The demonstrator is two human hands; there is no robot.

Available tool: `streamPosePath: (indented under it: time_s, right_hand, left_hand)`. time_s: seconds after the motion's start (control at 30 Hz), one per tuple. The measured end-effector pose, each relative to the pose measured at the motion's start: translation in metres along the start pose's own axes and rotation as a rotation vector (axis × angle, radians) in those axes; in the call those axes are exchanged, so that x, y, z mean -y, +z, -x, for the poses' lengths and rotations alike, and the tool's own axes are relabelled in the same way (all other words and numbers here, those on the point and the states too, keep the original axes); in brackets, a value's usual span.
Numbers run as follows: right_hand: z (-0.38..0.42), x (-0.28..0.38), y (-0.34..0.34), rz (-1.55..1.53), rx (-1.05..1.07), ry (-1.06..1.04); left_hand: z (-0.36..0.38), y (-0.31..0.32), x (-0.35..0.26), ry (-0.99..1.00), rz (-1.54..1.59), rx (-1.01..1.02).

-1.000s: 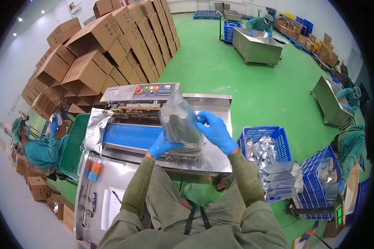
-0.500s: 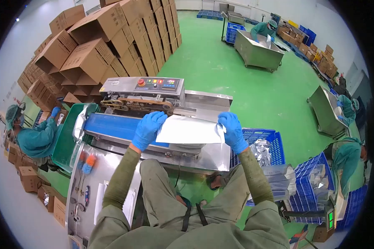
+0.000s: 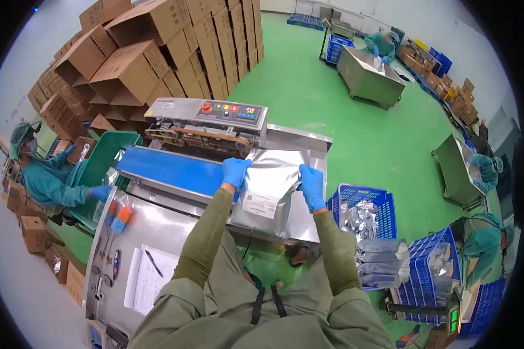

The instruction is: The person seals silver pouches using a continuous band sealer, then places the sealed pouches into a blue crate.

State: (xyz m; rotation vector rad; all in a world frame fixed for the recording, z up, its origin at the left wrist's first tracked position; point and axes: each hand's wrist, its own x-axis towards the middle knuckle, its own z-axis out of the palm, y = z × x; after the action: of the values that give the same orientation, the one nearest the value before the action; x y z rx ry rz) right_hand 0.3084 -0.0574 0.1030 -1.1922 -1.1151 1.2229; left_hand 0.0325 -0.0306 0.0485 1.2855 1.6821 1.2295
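A silver foil bag [image 3: 263, 200] with a white printed label stands on the steel ledge of the band sealing machine [image 3: 206, 119]. Its upper edge is up against the sealer's front, just right of the brown drive belt. My left hand [image 3: 236, 173], in a blue glove, grips the bag's upper left corner. On the opposite side, my gloved right hand [image 3: 312, 187] pinches the upper right edge. Left of the bag runs the sealer's blue conveyor belt [image 3: 172, 168].
Blue crates [image 3: 390, 200] with foil bags stand at my right, near a scale display [image 3: 453, 320]. Left are a steel table [image 3: 148, 224] with papers, a pen and a duster, a green bin [image 3: 99, 174] and a co-worker [image 3: 52, 174]. Cardboard boxes [image 3: 137, 70] rise behind the sealer.
The bag has tipped upright, its labelled front now showing, and both hands hold it at the sealer. At left, the silver bag has left the belt's end, and the co-worker's hand is lower.
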Motion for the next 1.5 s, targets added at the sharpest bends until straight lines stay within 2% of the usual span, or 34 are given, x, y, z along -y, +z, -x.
streamPosePath:
  time_s: [0.03, 0.13, 0.23, 0.27, 0.37, 0.4, 0.5, 0.53, 0.57, 0.6, 0.63, 0.67, 0.7, 0.77, 0.8, 0.87, 0.93, 0.97, 1.0, 1.03, 1.1, 1.13, 1.2, 1.23, 1.3, 1.4, 1.43, 1.47, 1.5]
  right_hand:
    - [-0.006, -0.004, 0.005, 0.001, 0.003, 0.002]
    - [-0.014, -0.017, 0.021, -0.013, 0.008, 0.021]
    - [-0.02, -0.02, 0.036, -0.045, 0.018, 0.031]
    - [-0.023, -0.021, 0.042, -0.023, 0.024, 0.044]
    - [-0.03, -0.027, 0.058, -0.056, 0.071, 0.063]
    - [-0.034, -0.033, 0.064, -0.028, 0.076, 0.056]
    - [-0.062, -0.078, 0.081, 0.03, 0.141, -0.072]
    - [-0.059, -0.071, 0.089, 0.007, 0.167, -0.035]
    - [-0.078, -0.105, 0.099, 0.112, 0.201, -0.19]
    - [-0.058, -0.06, 0.101, 0.076, 0.37, 0.025]
    - [-0.051, -0.042, 0.109, -0.154, 0.425, -0.064]
    - [-0.066, -0.052, 0.104, 0.51, 0.375, -0.739]
    - [-0.075, -0.068, 0.089, 0.774, 0.349, -0.698]
    - [-0.037, -0.031, 0.017, 0.377, 0.089, -0.255]
    - [-0.018, -0.028, -0.033, 0.373, -0.071, -0.242]
    - [0.018, -0.048, -0.162, 0.555, -0.276, -0.006]
    - [0.081, -0.104, -0.306, 1.105, -0.53, -0.431]
    - [0.098, -0.139, -0.376, 1.19, -0.849, -0.219]
    - [0.128, -0.063, -0.393, 0.997, -0.816, 0.397]
    - [0.139, -0.124, -0.45, 1.411, -1.028, 0.203]
    - [0.152, -0.137, -0.484, 1.639, -0.8, 0.001]
    - [0.156, -0.155, -0.5, 1.594, -0.767, 0.082]
    - [0.141, -0.187, -0.529, 1.497, -0.714, 0.196]
    - [0.131, -0.184, -0.537, 1.501, -0.67, 0.158]
    - [0.117, -0.176, -0.54, 1.508, -0.583, 0.094]
    - [0.096, -0.115, -0.516, 1.669, -0.491, -0.036]
    - [0.097, -0.086, -0.499, 1.574, -0.538, -0.098]
    - [0.098, -0.049, -0.475, 1.475, -0.578, -0.16]
    - [0.099, -0.011, -0.448, 1.372, -0.611, -0.223]
  left_hand:
    - [-0.008, 0.002, 0.012, 0.059, -0.068, -0.042]
    - [-0.016, -0.009, 0.019, 0.072, -0.024, -0.121]
    - [-0.011, -0.025, 0.005, -0.018, 0.091, -0.11]
    - [-0.008, -0.034, -0.006, -0.144, 0.127, -0.052]
    - [-0.026, -0.046, 0.014, 0.016, -0.008, -0.141]
    - [-0.031, -0.053, 0.02, -0.077, 0.019, -0.097]
    - [-0.05, -0.071, 0.043, 0.12, -0.234, -0.195]
    - [-0.057, -0.081, 0.054, 0.074, -0.171, -0.182]
    - [-0.057, -0.094, 0.051, 0.156, -0.289, -0.157]
    - [-0.066, -0.107, 0.058, 0.033, -0.48, -0.142]
    - [-0.07, -0.123, 0.078, -0.233, -0.259, -0.173]
    - [-0.043, -0.136, 0.022, -0.079, -0.679, 0.167]
    - [-0.036, -0.144, 0.019, 0.072, -0.736, 0.199]
    - [-0.013, -0.169, 0.036, 0.089, -0.587, 0.089]
    - [0.0, -0.187, 0.042, 0.105, -0.571, 0.01]
    - [0.041, -0.223, 0.054, 0.116, -0.616, -0.158]
    - [0.098, -0.24, 0.063, 0.065, -0.673, -0.291]
    - [0.125, -0.243, 0.072, 0.024, -0.708, -0.331]
    - [0.147, -0.248, 0.08, 0.026, -0.753, -0.359]
    - [0.16, -0.252, 0.091, 0.097, -0.818, -0.384]
    - [0.182, -0.258, 0.107, 0.246, -0.945, -0.441]
    - [0.189, -0.228, 0.075, 0.213, -1.021, -0.473]
    - [0.174, -0.218, 0.068, 0.087, -0.704, -0.391]
    - [0.167, -0.213, 0.06, 0.033, -0.54, -0.354]
    - [0.168, -0.197, 0.041, 0.218, -0.551, -0.505]
    - [0.185, -0.155, -0.001, 0.55, -0.662, -0.611]
    - [0.193, -0.141, -0.021, 0.67, -0.728, -0.62]
    - [0.199, -0.114, -0.045, 0.768, -0.644, -0.666]
    - [0.2, -0.108, -0.033, 0.657, -0.536, -0.573]
